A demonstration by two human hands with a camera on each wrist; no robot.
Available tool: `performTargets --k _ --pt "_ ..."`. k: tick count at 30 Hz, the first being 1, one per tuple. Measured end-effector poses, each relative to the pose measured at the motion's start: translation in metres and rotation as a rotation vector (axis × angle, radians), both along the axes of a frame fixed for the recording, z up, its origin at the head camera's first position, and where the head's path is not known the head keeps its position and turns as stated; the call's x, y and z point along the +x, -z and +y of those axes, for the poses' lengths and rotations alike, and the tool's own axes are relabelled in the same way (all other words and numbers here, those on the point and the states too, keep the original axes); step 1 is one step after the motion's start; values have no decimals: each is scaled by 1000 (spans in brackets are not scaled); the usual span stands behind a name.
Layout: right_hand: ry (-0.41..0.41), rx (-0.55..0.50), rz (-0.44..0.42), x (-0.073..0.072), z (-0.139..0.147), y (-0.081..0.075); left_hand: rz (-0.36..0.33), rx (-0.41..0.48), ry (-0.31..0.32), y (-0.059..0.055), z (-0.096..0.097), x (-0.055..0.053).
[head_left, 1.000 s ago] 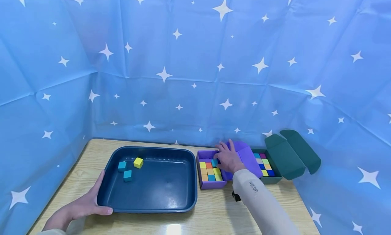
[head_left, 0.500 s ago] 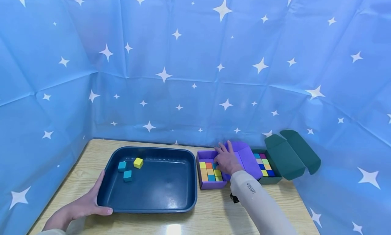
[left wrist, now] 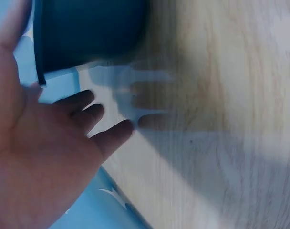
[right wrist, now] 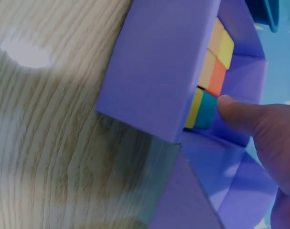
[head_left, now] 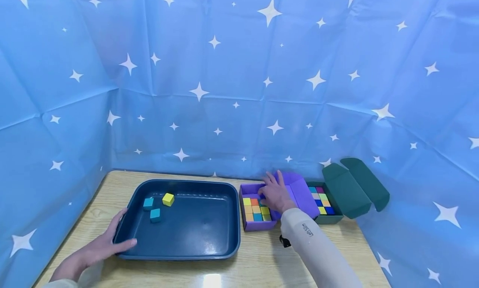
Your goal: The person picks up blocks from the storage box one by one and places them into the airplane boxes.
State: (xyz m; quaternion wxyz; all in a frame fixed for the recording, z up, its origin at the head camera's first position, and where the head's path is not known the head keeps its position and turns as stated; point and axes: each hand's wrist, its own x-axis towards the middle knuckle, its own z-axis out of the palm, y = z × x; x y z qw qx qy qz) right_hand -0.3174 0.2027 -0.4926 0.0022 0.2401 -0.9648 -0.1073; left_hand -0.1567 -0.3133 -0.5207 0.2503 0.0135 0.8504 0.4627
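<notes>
A dark blue tray (head_left: 194, 232) stands on the table, holding two teal cubes (head_left: 155, 215) and a yellow cube (head_left: 168, 199). My left hand (head_left: 99, 248) is at its left front corner, thumb over the rim; the left wrist view shows the fingers (left wrist: 114, 136) spread below the tray. At the purple box (head_left: 258, 226), which holds several coloured cubes, my right hand (head_left: 277, 195) reaches in. In the right wrist view, its thumb (right wrist: 238, 113) touches a teal cube (right wrist: 207, 110) set beside a yellow one; the other fingers are out of that view.
The purple box's open lid (head_left: 304, 198) leans right toward a green box (head_left: 329, 218) with several cubes and its lid (head_left: 349, 191) folded back. A starry blue cloth (head_left: 224, 71) hangs behind. Wooden table (head_left: 258, 263) extends in front.
The teal cube under my right hand has sunk into the purple box among the other cubes. My left thumb has moved up from the tray's front side to over its rim.
</notes>
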Motion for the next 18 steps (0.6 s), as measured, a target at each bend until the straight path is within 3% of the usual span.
performTargets --k 5,11,18 --pt "-12 -65 20 1 -11 -5 126 -94 -79 7 -1 -8" --pt "-61 -121 32 1 -35 -11 285 -130 -63 10 1 -15" --pt "-121 -174 66 7 -66 -17 317 -99 -20 11 0 -13"
